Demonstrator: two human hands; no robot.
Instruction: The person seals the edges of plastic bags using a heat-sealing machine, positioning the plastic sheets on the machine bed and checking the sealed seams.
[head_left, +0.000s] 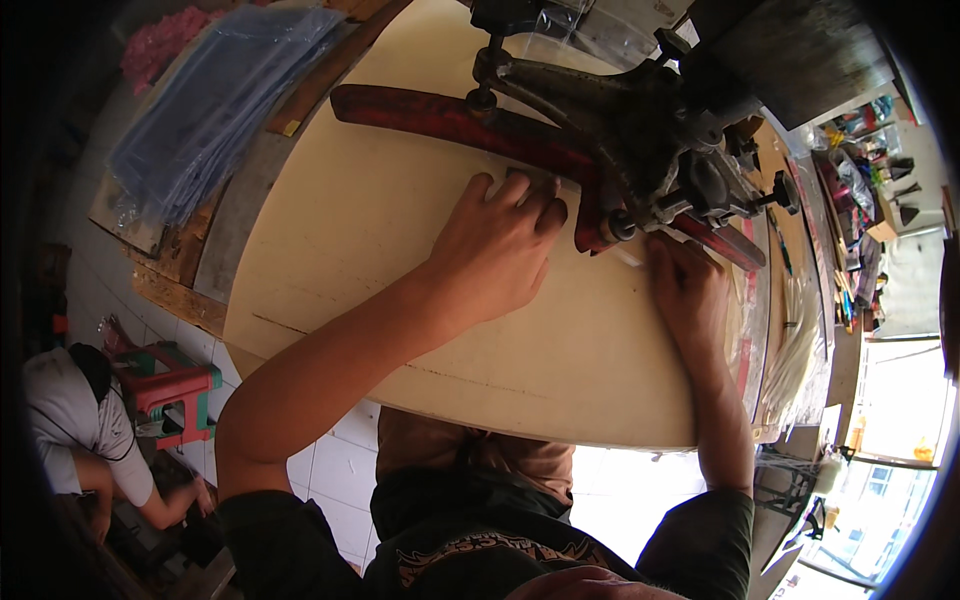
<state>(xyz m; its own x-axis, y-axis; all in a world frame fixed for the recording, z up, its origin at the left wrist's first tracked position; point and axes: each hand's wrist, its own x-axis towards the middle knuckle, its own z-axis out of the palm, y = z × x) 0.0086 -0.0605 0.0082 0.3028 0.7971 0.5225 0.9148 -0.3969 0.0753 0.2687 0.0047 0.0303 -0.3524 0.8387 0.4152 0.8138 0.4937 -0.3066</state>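
Observation:
A dark red angled bar (430, 115) hangs from the metal head of a bench press (620, 110) above a pale, rounded board (390, 230). My left hand (500, 240) rests on the board just on the near side of the bar's long arm, fingers bent and slightly apart, nothing visible gripped. Clear, shiny film (628, 257) shows faintly beneath the bar's corner, its outline hard to follow. Close to the bar's right end is my right hand (688, 285), its fingers closed together in shadow. Whatever they may hold is hidden.
A stack of bluish clear plastic sheets (225, 110) lies at the left. Plastic strips (795, 360) hang along the right side. On the lower left a person (90, 430) bends near a red and green stool (170, 390). Cluttered shelves (860, 200) stand at right.

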